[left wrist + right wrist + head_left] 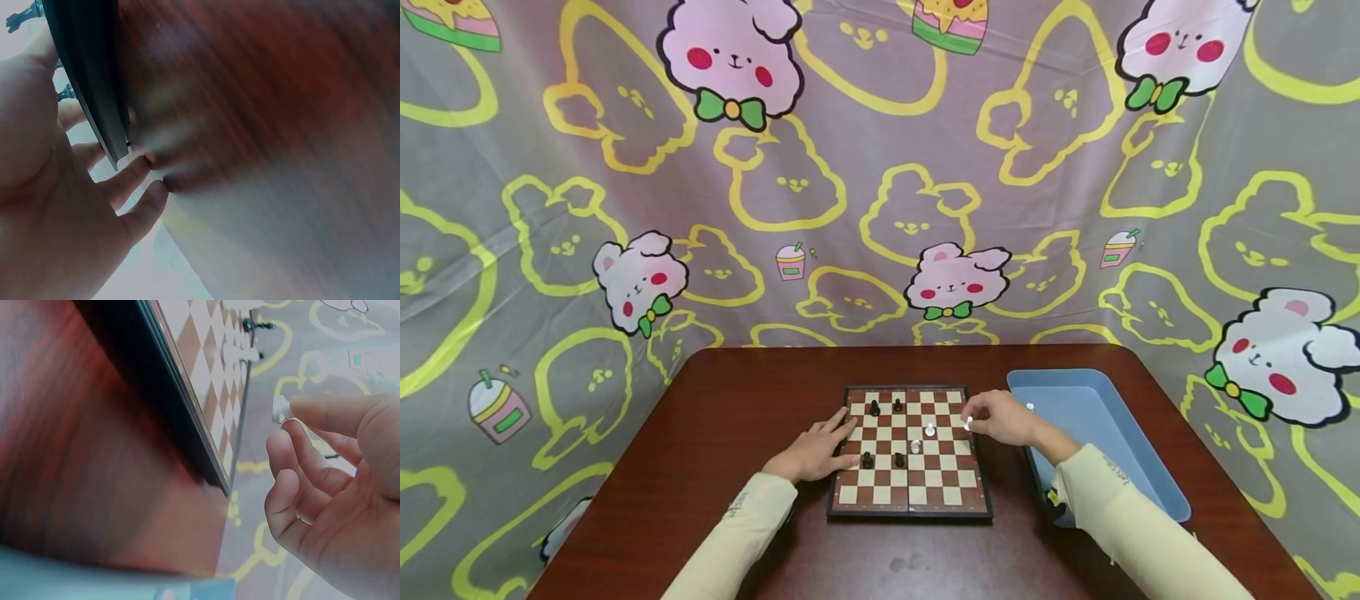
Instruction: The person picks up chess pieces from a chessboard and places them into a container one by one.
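A chessboard (943,495) with brown and cream squares and a black frame lies on the table. My right hand (1006,418) is above its right edge, pinching a small white chess piece (280,409) between thumb and fingertips. At the board's left edge rests my left hand (811,452), fingers spread and fairly straight; in the left wrist view, some fingertips (161,186) reach the tabletop beside the frame. Two white pieces, a farther one (930,430) and a nearer one (916,447), stand right of centre. Several black pieces, including one (867,460) near my left thumb, stand on the left half.
A blue tray (1138,433) sits to the right of the board, partly beneath my right forearm. Near its left rim shows a small white piece (1030,407). Under the right sleeve is a dark item with yellow (1052,498). Patterned cloth (880,292) encloses the dark red wooden table (722,417).
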Demonstrator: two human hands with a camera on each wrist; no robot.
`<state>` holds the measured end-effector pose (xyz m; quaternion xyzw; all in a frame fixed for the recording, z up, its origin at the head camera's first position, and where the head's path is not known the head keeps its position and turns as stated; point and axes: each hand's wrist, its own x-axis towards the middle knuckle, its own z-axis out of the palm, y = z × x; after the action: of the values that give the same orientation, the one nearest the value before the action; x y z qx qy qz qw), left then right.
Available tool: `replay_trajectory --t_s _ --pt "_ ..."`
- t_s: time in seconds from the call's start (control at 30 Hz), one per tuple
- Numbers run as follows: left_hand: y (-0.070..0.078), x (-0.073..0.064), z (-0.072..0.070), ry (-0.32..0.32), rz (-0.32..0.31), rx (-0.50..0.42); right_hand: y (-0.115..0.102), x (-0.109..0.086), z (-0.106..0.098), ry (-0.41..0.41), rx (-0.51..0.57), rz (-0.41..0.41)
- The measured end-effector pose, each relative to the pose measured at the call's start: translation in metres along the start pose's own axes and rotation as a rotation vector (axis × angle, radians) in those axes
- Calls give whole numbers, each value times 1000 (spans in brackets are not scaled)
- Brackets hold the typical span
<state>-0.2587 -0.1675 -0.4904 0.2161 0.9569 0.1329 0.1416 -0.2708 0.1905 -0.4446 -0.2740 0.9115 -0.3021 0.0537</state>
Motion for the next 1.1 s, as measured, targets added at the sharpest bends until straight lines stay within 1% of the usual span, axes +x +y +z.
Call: replay_trajectory --t_s 0.2,0.27,0.33,0.47,0.6,0.7,0.83,1.03,1.1 --pt "0 0 1 0 10 5 13 -6 -17 37 1 -23" --pt "-1 1 2 -1 15 4 17 -8 -22 47 -6 -5" --pt "-1 1 2 -2 19 7 20 -10 -28 49 -7 41" --pt "-1 0 2 -7 21 12 28 -16 -39 48 -16 96" --pt "-1 1 2 -6 22 14 33 -22 -49 55 -3 123" --pt "-1 1 1 -6 16 12 38 -27 -56 64 -12 136" --pt "-1 0 1 -3 13 4 49 -31 -61 58 -15 157" --pt "-1 0 -1 -4 13 2 65 -35 -63 47 -16 186" --pt "-2 0 -1 -5 11 6 68 -36 -64 46 -23 185"
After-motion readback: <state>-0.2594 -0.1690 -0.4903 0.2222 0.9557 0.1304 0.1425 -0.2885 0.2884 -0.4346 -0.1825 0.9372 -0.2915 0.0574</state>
